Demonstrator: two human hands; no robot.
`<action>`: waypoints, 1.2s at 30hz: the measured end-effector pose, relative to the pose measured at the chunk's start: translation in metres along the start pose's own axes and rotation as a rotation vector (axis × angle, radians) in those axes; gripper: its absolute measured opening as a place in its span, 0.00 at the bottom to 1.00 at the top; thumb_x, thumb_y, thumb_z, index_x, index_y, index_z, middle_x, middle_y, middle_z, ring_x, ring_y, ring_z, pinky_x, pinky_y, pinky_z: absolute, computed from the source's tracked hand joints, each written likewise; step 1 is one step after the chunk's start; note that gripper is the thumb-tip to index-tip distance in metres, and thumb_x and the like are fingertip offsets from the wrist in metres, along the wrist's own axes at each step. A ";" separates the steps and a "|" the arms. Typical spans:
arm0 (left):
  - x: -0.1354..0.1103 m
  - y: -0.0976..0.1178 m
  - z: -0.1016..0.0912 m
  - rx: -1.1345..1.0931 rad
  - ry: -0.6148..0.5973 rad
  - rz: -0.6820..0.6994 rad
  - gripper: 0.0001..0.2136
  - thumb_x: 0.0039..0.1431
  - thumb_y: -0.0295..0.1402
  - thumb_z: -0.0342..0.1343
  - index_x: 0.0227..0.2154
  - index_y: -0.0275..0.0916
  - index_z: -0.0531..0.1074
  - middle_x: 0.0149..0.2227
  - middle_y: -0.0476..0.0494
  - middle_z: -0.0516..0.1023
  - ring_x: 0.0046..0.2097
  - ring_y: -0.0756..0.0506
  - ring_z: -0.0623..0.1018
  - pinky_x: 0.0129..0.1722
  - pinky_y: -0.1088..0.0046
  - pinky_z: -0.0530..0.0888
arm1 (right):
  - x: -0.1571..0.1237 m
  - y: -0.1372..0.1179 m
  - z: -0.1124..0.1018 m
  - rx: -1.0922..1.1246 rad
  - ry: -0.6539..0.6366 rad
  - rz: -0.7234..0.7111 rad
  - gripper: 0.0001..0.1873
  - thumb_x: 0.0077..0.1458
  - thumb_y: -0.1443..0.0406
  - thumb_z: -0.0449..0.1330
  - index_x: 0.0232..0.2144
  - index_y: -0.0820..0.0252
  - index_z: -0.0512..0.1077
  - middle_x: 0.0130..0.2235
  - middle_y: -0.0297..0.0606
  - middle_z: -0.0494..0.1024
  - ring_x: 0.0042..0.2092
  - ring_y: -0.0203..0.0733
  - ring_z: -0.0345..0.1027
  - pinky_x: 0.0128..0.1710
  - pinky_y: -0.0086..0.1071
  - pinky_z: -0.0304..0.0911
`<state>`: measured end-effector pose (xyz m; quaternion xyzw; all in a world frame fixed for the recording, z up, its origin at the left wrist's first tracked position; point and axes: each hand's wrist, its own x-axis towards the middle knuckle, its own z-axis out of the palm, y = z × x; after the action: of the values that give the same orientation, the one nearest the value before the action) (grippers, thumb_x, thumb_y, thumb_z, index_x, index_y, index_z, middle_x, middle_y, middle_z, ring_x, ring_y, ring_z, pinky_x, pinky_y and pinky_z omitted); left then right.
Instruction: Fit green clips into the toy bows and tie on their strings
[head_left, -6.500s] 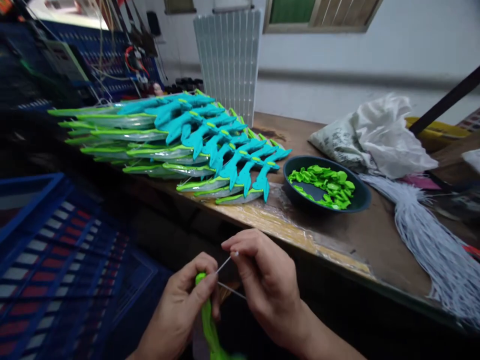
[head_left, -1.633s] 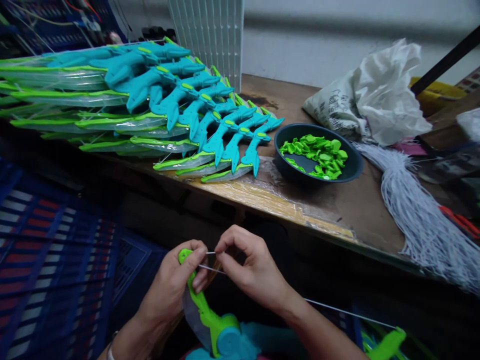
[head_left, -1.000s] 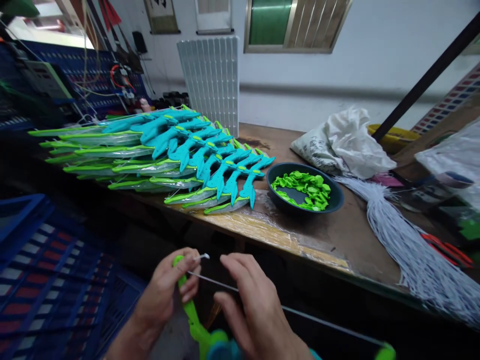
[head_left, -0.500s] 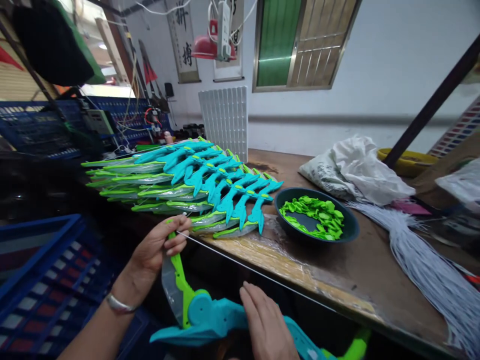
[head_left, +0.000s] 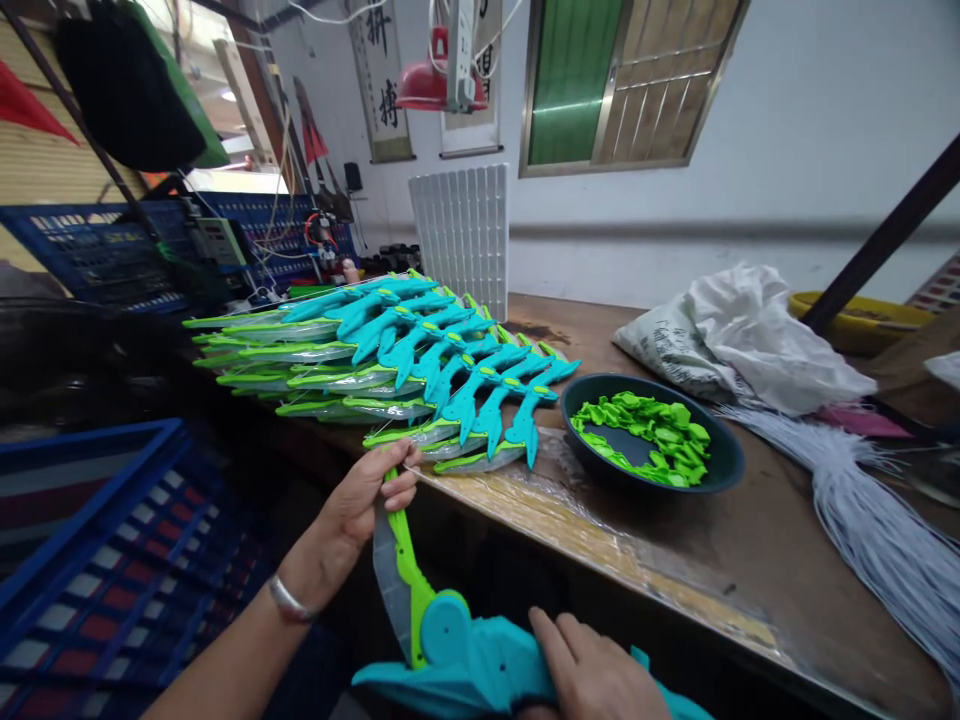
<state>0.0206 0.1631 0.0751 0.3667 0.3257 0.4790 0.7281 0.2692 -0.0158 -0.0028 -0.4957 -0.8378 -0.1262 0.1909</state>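
Observation:
In the lower middle, below the table edge, is a teal and green toy bow [head_left: 495, 650] with a clear plastic piece along its limb. My left hand [head_left: 364, 505], wearing a silver bracelet, pinches the green limb's upper tip. A short stretch of white string [head_left: 411, 469] shows at those fingers. Across the bow's teal middle rests my right hand [head_left: 600, 668], its fingers curled over the body; the thumb side is partly hidden and the bow's far end is cut off by the frame. Many matching toy bows [head_left: 405, 330] lie in overlapping rows on the table.
The brown table [head_left: 645, 540] has a taped front edge. On it stand a dark bowl [head_left: 731, 465] of green plastic parts, a bundle of white strings [head_left: 862, 510] and a white sack [head_left: 780, 350]. A blue crate [head_left: 97, 600] sits at lower left.
The long white string stretched rightward from my left hand no longer shows across the table edge. My right hand and the bow sit lower in view, and the whole view has shifted.

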 end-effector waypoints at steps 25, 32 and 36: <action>-0.074 -0.040 0.020 0.071 -0.218 -0.131 0.18 0.57 0.45 0.67 0.27 0.36 0.68 0.19 0.58 0.60 0.16 0.59 0.52 0.12 0.85 0.58 | 0.111 -0.037 -0.050 0.814 0.389 0.157 0.09 0.66 0.70 0.57 0.31 0.59 0.71 0.31 0.34 0.74 0.33 0.35 0.68 0.35 0.27 0.60; -0.078 -0.052 0.013 0.049 -0.329 -0.167 0.16 0.61 0.44 0.64 0.28 0.38 0.69 0.17 0.60 0.55 0.15 0.59 0.49 0.12 0.85 0.56 | 0.107 -0.040 -0.070 1.175 0.289 0.410 0.14 0.61 0.64 0.61 0.22 0.60 0.69 0.24 0.30 0.70 0.28 0.32 0.62 0.30 0.27 0.57; -0.079 -0.055 0.015 0.020 -0.387 -0.155 0.16 0.60 0.45 0.64 0.27 0.38 0.70 0.18 0.59 0.55 0.15 0.59 0.47 0.12 0.84 0.55 | 0.103 -0.042 -0.075 1.415 0.268 0.498 0.16 0.58 0.62 0.62 0.21 0.60 0.68 0.23 0.30 0.69 0.27 0.33 0.60 0.28 0.26 0.58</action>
<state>0.0322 0.0711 0.0465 0.4328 0.2119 0.3389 0.8080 0.2020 0.0141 0.1092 -0.4100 -0.5520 0.4284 0.5862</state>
